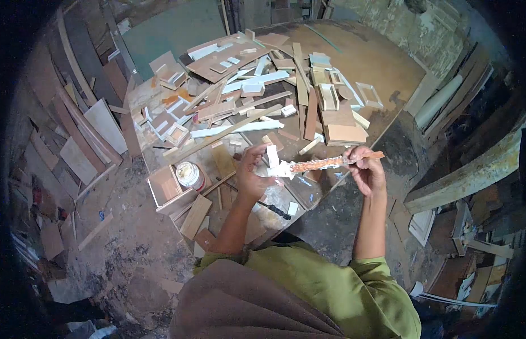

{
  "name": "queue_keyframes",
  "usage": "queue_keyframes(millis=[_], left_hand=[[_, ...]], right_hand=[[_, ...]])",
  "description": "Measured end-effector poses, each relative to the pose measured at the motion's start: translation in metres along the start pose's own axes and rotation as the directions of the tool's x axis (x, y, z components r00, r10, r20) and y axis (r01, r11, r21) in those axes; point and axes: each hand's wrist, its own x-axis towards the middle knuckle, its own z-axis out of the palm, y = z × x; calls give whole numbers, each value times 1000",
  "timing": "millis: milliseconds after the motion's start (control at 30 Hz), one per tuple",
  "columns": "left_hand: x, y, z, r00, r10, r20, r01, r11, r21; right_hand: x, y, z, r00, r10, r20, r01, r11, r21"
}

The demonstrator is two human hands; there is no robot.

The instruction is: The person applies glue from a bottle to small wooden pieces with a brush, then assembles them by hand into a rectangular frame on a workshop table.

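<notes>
Your left hand (250, 176) pinches the little white block (272, 155) over the workbench's (376, 62) near edge. I'd guess it's light, stiff and glue-slick, so grab the dry sides. Your right hand (367, 170) is closed round the gluey stick (325, 164).

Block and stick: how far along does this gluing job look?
Done: several small frames lie assembled on the table. In hand: the left hand holds a white block, and the right hand holds a smeared stick, tip at the block, pot nearby. Left: many loose strips lie unjoined.
</notes>
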Motion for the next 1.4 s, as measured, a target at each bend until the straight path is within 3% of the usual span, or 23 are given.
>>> queue_keyframes(millis=[133, 300, 467, 567, 667, 833, 1100, 1167, 1267, 1400], left_hand=[[-1, -2, -7, 1000, 20, -18, -20, 999, 28], [0, 11, -7, 1000, 23, 18, -24, 999, 49], [2, 14, -1, 998, 46, 48, -43, 997, -65], [0, 12, -6, 999, -7, 38, 10, 998, -56], [1, 16, -8, 998, 57, 29, -57, 998, -3], [1, 15, -3, 997, 60, 44, -61, 998, 19], [1, 14, -9, 996, 84, 30, -86, 994, 62], [2, 18, -7, 996, 78, 51, -82, 992, 90], [1, 14, -4, 991, 128, 33, -128, 992, -4], [-1, 12, -11, 997, 69, 31, -70, 997, 34]], right_hand=[[-1, -3, -19, 999, 11, 47, -12, 1000, 17], [-1, -11, -10, 996, -82, -28, 83, 996, 22], [8, -10, -6, 999, -17, 45, 19, 998, -63], [8, -7, -14, 999, -19, 44, 19, 1000, 7], [6, -11, -6, 998, -60, 6, 60, 998, 13], [14, -13, 1, 996, -24, 82, 26, 1000, -15], [12, -14, -8, 998, -59, -30, 58, 998, -15], [14, -12, -2, 999, -53, 11, 53, 998, -20], [16, -12, -3, 999, -28, 44, 30, 999, -44], [15, -13, -8, 998, -47, 40, 48, 999, -25]])
